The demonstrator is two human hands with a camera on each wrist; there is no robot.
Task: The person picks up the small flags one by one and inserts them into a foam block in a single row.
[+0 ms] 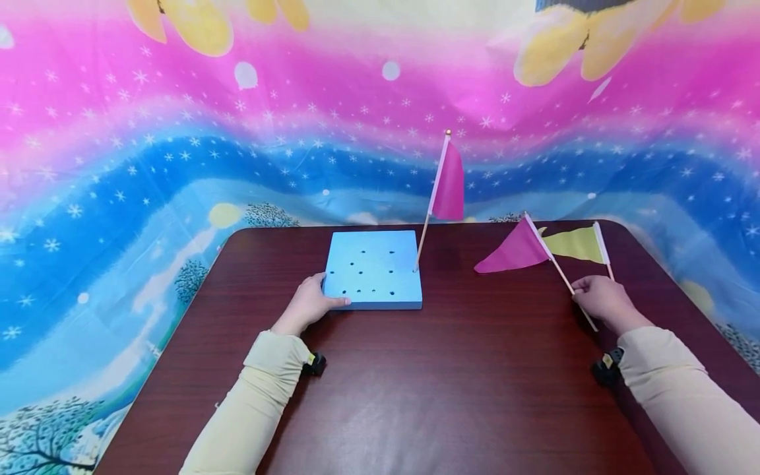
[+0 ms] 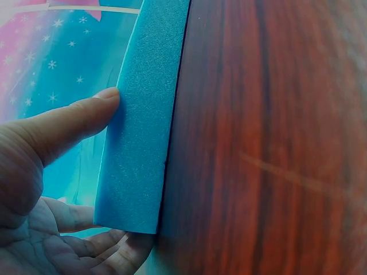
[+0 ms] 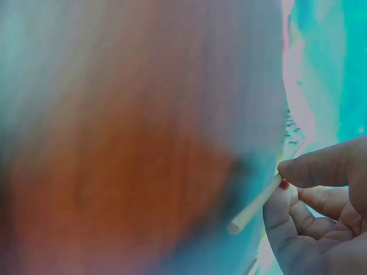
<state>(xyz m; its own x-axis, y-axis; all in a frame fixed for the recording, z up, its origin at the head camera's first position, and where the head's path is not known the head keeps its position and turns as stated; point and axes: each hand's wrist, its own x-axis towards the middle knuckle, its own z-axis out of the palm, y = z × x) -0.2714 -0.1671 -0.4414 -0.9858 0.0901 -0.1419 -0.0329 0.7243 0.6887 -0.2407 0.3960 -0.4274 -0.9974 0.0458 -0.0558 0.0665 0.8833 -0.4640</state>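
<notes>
Lettering, brands, numbers and signs: none legible in the head view or in either wrist view. The yellow patches (image 1: 607,360) on the black wrist devices (image 1: 603,375) are too small to tell whether they carry print.

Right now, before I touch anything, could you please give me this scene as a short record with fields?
Left hand: the left hand grips the near left corner of the blue board
Right hand: the right hand pinches the stick of the held pink flag
Board: on the brown table, several holes without flags
Flag in board: the standing pink flag, at the right edge, tilted slightly right
Other flag: the yellow flag, its stick partly hidden by the right hand
Background: snowflake-patterned cloth
</notes>
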